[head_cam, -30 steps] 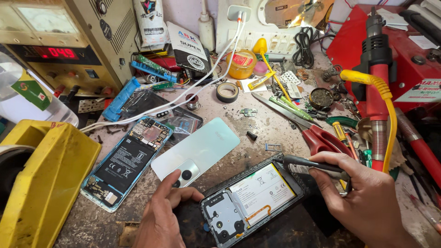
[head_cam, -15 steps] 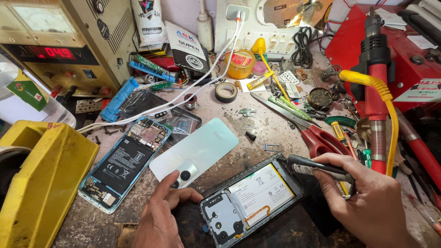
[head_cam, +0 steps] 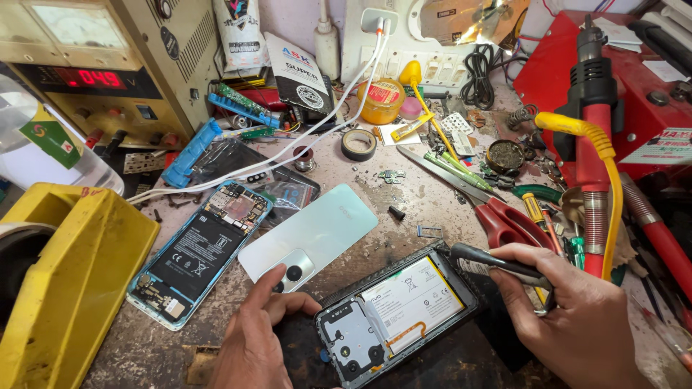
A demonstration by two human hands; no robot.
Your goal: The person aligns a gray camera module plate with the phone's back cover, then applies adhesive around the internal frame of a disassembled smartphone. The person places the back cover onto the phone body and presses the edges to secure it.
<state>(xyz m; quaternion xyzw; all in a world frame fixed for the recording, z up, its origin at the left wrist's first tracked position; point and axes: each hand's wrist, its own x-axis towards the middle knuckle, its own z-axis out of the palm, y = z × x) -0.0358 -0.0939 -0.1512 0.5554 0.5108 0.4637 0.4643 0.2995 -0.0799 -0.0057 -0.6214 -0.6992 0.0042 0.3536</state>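
One battery point(head_cam: 414, 297) inside opened phone point(head_cam: 396, 317); right hand point(head_cam: 577, 317) beside

Open phone point(head_cam: 400, 310) on cluttered bench point(head_cam: 425, 202), battery showing. Left hand point(head_cam: 256, 338) steadying its lower-left corner, fingers touching pale back cover point(head_cam: 310, 234) just beside. Right hand point(head_cam: 577, 317) gripping black tool point(head_cam: 490, 261), tip at phone's top-right corner. Second opened phone point(head_cam: 198, 252) lying left; red scissors point(head_cam: 497, 216) near right.

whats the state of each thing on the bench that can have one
opened phone: back off, battery showing
left hand: steadying the opened phone
right hand: gripping a black tool
black tool: tip at the phone's top corner
second phone: open, back off
pale green back cover: detached, lying flat
power supply: on, red display lit
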